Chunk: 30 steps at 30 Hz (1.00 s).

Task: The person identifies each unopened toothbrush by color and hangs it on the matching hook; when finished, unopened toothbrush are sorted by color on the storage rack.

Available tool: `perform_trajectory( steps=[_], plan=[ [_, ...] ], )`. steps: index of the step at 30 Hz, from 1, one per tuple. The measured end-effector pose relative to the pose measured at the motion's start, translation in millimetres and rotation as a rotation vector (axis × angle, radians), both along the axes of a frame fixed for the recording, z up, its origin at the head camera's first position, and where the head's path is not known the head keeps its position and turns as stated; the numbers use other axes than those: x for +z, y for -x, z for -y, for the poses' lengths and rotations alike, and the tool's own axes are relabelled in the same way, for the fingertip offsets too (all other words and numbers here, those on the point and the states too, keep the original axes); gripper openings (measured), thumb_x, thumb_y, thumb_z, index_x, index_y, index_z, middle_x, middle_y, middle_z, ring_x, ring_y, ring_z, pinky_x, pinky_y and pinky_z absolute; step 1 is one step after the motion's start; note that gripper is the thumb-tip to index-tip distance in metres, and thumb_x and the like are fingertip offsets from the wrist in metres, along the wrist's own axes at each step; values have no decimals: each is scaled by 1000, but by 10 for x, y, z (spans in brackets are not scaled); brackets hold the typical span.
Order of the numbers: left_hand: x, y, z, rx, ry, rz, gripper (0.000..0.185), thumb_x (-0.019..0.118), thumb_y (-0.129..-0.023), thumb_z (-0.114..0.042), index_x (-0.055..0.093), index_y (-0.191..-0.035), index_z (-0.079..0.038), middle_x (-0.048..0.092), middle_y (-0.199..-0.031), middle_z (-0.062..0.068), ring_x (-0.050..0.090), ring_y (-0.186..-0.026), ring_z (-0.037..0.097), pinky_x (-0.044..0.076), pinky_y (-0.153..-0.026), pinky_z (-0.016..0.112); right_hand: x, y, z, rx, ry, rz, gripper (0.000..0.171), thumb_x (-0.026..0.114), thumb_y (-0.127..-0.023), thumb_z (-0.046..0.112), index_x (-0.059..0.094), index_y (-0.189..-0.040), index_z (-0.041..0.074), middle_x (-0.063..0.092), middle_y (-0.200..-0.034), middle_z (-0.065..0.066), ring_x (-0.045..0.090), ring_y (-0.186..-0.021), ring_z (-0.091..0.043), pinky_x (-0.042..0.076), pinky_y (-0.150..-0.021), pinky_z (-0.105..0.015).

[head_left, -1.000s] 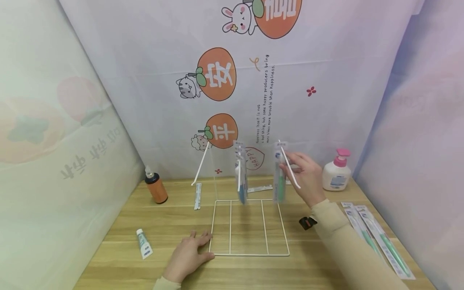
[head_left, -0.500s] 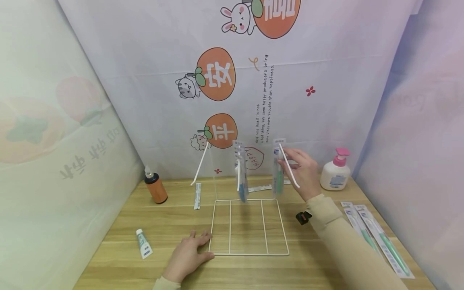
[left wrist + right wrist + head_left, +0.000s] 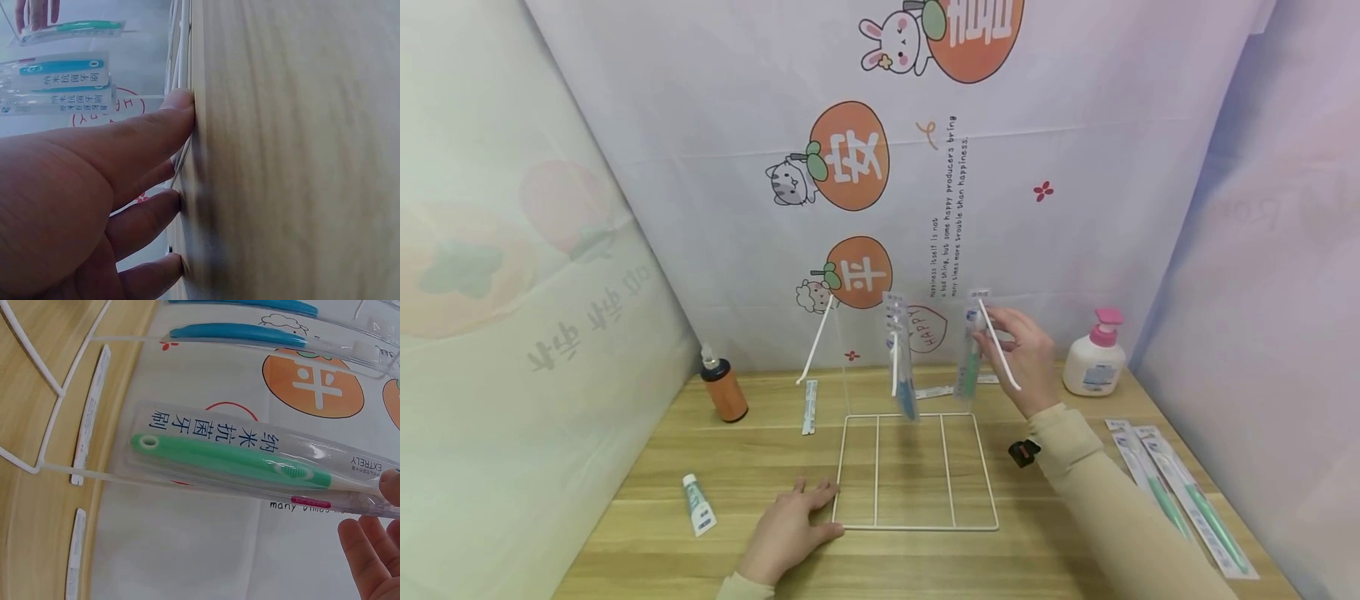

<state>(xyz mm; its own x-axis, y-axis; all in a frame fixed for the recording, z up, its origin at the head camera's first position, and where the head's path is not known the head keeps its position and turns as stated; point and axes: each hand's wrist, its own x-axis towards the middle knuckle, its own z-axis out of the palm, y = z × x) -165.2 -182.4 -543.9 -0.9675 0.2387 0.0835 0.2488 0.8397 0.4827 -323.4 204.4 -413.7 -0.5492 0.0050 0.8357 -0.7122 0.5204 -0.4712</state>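
My right hand (image 3: 1022, 354) pinches a packaged toothbrush with a green handle (image 3: 972, 371) near its head end. The pack hangs at the rear end of the right prong (image 3: 1000, 346) of a white wire display rack (image 3: 917, 527), its lower end tilted slightly left. In the right wrist view the green toothbrush (image 3: 231, 462) lies across the frame, thumb and fingers (image 3: 365, 550) at its brush end. Packaged blue toothbrushes (image 3: 906, 396) hang on the middle prong. My left hand (image 3: 790, 529) rests on the table with fingers extended, thumb and fingertips touching the rack base's front left corner.
Two more packaged green toothbrushes (image 3: 1195, 492) lie at the table's right. A white pump bottle (image 3: 1096, 367) stands behind them. At left are an orange bottle (image 3: 725, 392) and a toothpaste tube (image 3: 698, 504). Thin white packets (image 3: 809, 408) lie near the back. The left prong (image 3: 816, 342) hangs bare.
The green toothbrush pack has moved slightly left, its lower end swinging left. My right hand and forearm have shifted a little left. The blue pack's lower end has swung right. My left hand stays put.
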Motion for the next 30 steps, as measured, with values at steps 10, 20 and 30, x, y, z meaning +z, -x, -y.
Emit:
perform_trajectory(
  steps=[10,20,30],
  plan=[
    [9,2,-2,0,2,14,64,88,-87,-48,73,-142,-18,68,-146,10,51,-139,59,44,-104,80,-35,4,-15,-13,1,-5,38,86,-92,2,74,-128,0,74,-129,-16,76,-108,-34,55,-81,-7],
    [11,0,-4,3,4,10,64,88,-86,-48,73,-142,-19,68,-147,8,52,-140,58,45,-104,79,-48,4,-21,-15,6,-17,39,86,-91,1,74,-128,0,75,-127,-17,76,-108,-38,55,-79,-7],
    [29,-2,-8,5,-5,28,64,88,-87,-48,73,-142,-19,67,-147,9,51,-140,59,44,-104,79,-44,-60,-102,6,26,-14,48,87,-86,-7,74,-131,2,73,-134,-18,75,-110,-38,61,-79,-20]
  ],
)
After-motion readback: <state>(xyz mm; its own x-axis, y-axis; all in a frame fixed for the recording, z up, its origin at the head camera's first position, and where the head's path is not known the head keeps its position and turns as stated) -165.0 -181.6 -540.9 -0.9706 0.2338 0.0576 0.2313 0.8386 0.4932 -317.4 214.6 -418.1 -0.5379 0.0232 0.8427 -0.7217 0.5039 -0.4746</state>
